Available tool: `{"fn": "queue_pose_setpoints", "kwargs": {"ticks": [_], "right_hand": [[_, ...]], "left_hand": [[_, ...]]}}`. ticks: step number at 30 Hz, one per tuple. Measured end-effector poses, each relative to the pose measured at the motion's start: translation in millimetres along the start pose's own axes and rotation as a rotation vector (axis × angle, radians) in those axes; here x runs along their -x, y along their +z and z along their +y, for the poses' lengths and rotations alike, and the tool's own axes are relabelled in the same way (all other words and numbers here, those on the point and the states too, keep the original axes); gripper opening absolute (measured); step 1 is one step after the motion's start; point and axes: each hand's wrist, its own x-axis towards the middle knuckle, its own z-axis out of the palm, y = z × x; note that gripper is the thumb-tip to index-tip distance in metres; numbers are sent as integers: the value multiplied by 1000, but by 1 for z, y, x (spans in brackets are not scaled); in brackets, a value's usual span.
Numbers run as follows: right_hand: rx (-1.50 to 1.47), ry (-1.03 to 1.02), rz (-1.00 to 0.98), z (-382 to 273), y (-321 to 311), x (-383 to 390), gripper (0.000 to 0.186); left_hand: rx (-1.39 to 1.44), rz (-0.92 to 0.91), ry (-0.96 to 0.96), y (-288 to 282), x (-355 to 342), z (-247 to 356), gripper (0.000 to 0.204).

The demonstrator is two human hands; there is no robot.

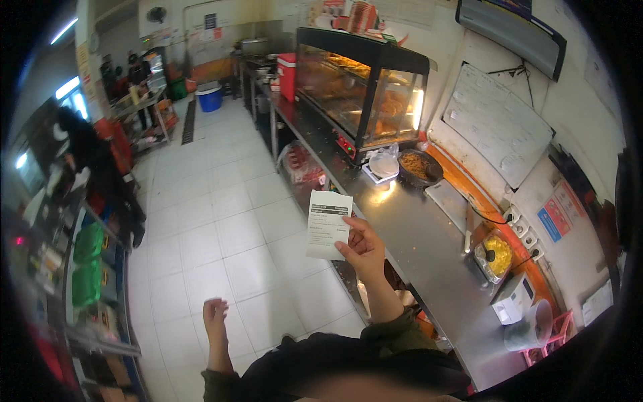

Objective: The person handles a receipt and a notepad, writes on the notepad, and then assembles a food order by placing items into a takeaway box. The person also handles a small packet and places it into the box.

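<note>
Held up in front of me by my right hand (364,251) is a white printed paper receipt (329,234), pinched at its right edge between thumb and fingers. The printed side faces me, with dark bands near the top. My left hand (215,316) hangs lower left over the floor, loosely bent and holding nothing. To the right of the receipt runs a long steel counter (408,234). On it stand a glass heated display case (365,87) with fried-looking food inside, a small white scale (380,174) with a plastic bag on it, and a dark round pan (420,167) of brown food.
Farther along the counter are a cutting board (447,206), a knife (468,231), a tray of yellow food (497,256) and a white box (514,298). At left, a person in dark clothes (100,154) stands by shelving with green containers (87,281). A blue bucket (209,99) stands on the tiled floor.
</note>
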Motion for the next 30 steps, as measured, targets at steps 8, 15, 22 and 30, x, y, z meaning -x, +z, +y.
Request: {"fn": "queue_pose_setpoints", "kwargs": {"ticks": [8,15,22,30], "right_hand": [[93,71,136,53,-55,-132,52],[133,-67,91,101,-128,-287,53],[390,-189,144,125,-167,-424,51],[898,-439,395,83,-180,-553,63]], "left_hand": [[127,-579,234,209,-211,84,21],[82,-528,12,324,-323,75,24],[40,-514,23,378,-447,85,26],[-15,-827,17,513,-626,121,26]]}}
